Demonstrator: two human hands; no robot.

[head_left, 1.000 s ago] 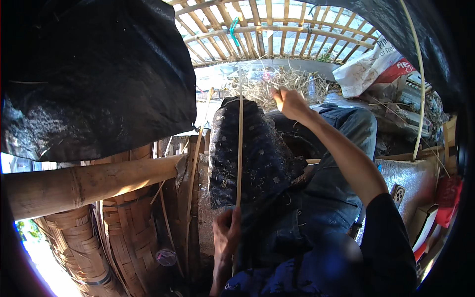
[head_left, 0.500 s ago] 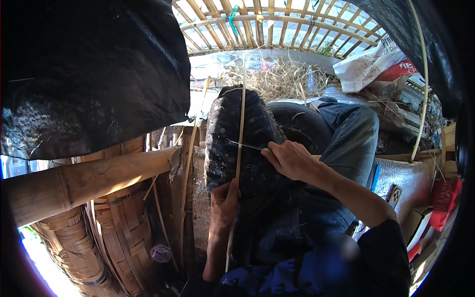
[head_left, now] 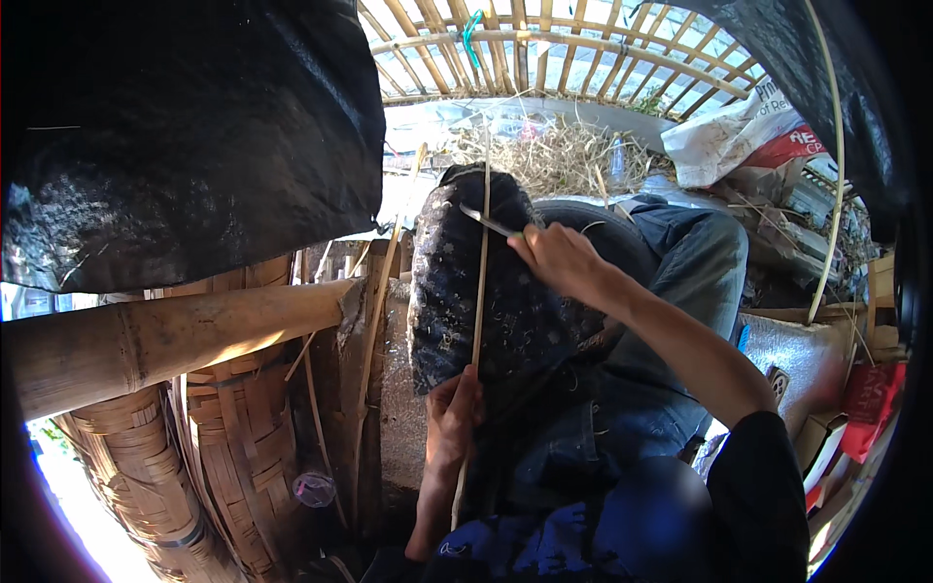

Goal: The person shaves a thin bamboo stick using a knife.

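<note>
A long, thin bamboo strip point(head_left: 483, 282) runs lengthwise over a dark patterned cloth point(head_left: 447, 291) draped over what looks like my raised leg. Its lower part is pinched in my left hand point(head_left: 452, 418), thumb uppermost, and its lower end passes down beside my forearm. My right hand point(head_left: 564, 260) is closed around the handle of a small knife point(head_left: 488, 222), of which only a bit of green shows. The knife's narrow blade points left and lies across the strip's upper part. Pale shavings cling to the cloth.
A thick bamboo pole point(head_left: 185, 330) juts in from the left above rolled woven bamboo point(head_left: 238, 437). Black sheeting point(head_left: 194, 146) hangs at upper left. Beyond the cloth are a tyre point(head_left: 607, 238), a heap of shavings point(head_left: 554, 155), a bamboo slat fence point(head_left: 544, 44) and a white-red sack point(head_left: 734, 141).
My right hand has moved the knife up along the strip, away from me. My left hand still grips the lower part. The whole view has shifted slightly.
</note>
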